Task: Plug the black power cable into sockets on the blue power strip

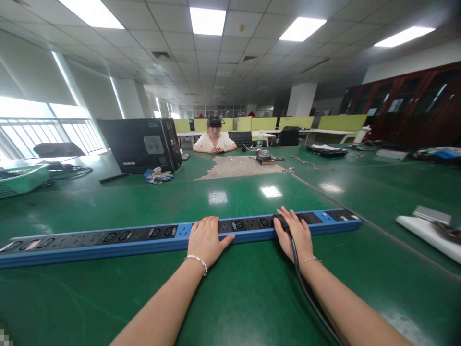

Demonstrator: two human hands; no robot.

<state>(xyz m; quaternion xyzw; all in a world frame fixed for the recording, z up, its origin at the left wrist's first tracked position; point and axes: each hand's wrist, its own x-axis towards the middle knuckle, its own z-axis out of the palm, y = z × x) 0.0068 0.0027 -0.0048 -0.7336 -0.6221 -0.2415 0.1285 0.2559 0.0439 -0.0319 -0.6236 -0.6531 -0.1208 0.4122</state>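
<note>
A long blue-and-black power strip (144, 246) with several sockets lies across the green table. Over its middle is my left hand (206, 239), its fingers laid across the top and its thumb along the front edge, gripping the strip. Farther right, my right hand (297, 235) is closed about a black plug (281, 221) at the strip's socket face. My thumb and forefinger flank the plug, while the other fingers extend over the strip. From the plug a black cable (300, 276) runs down along my right forearm. Whether the plug is fully seated, I cannot tell.
A black computer case (144, 146) and gloves (158, 176) sit at the back left, near a green basket (25, 180). Across the table (237, 197) sits a person (215, 137). At right lies a white panel (428, 235) with a metal box (432, 215).
</note>
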